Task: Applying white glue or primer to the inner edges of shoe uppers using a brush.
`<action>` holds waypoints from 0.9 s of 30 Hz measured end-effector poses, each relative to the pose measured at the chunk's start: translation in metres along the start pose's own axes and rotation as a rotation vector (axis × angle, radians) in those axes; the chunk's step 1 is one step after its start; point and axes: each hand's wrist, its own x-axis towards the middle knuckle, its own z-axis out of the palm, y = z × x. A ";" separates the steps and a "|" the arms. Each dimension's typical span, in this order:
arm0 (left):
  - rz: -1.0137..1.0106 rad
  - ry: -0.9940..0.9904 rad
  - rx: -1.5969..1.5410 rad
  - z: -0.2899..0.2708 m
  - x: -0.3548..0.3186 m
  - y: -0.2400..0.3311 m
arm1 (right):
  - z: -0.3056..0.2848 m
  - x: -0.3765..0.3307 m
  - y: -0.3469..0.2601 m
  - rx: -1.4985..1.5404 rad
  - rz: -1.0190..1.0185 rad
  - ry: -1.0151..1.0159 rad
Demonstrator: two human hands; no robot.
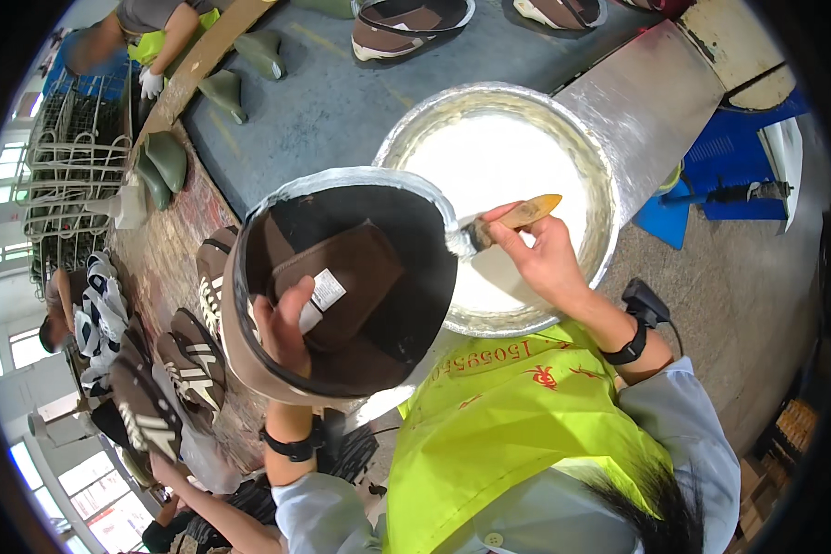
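Nearest: person in a yellow-green apron (517, 434) over a pale shirt, black bands on both wrists. Left hand (284, 325) is pushed inside a brown shoe upper (337, 286), fingers closed on the tongue w/ its white tag, holding the shoe tipped so the opening faces up. Right hand (543, 254) has its grip pinched tight on a wooden-handled brush (506, 222); bristles touch the shoe's rim on the right side, just over the edge of a big metal basin (598, 198) of white glue.

Progress, as I'd judge it: rim looks whitish-coated along the top & right arc, so gluing seems partway round; lower-left edge looks bare, prob. left to do.

Farther left on the table (171, 249): more brown striped shoe uppers (189, 360) lined up, can't tell if coated. Green shoe lasts (166, 162) beyond, wire racks (69, 175), another person's gloved hand (150, 83) at the far end. Two more shoes (406, 23) at top.
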 end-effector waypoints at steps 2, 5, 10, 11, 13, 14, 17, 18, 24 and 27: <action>0.056 0.017 0.126 0.018 -0.013 0.040 | 0.011 -0.006 0.006 0.205 0.215 0.044; 0.148 0.093 0.286 0.035 -0.027 0.040 | 0.009 -0.007 -0.003 0.444 0.435 -0.022; 0.208 0.191 0.092 0.041 -0.035 0.004 | 0.000 -0.003 -0.028 0.383 0.269 -0.038; 0.125 0.051 0.080 0.040 -0.030 0.022 | 0.000 0.000 -0.033 0.354 0.158 -0.035; 0.231 0.091 0.104 0.045 -0.034 0.012 | 0.001 -0.001 -0.042 0.359 0.159 -0.049; -0.086 0.005 -0.210 0.050 -0.038 -0.023 | 0.005 -0.003 -0.038 0.353 0.111 -0.079; -0.444 -0.117 -0.843 0.062 -0.048 -0.032 | 0.018 -0.002 -0.024 0.371 0.065 -0.062; -0.456 -0.197 -0.833 0.064 -0.048 -0.021 | 0.020 0.004 -0.019 0.336 0.037 -0.017; -0.263 -0.451 -0.788 0.061 -0.054 -0.005 | 0.021 0.053 -0.038 0.376 -0.148 0.192; -0.357 -0.377 -0.664 0.062 -0.043 -0.007 | 0.020 0.057 -0.036 0.345 -0.211 0.201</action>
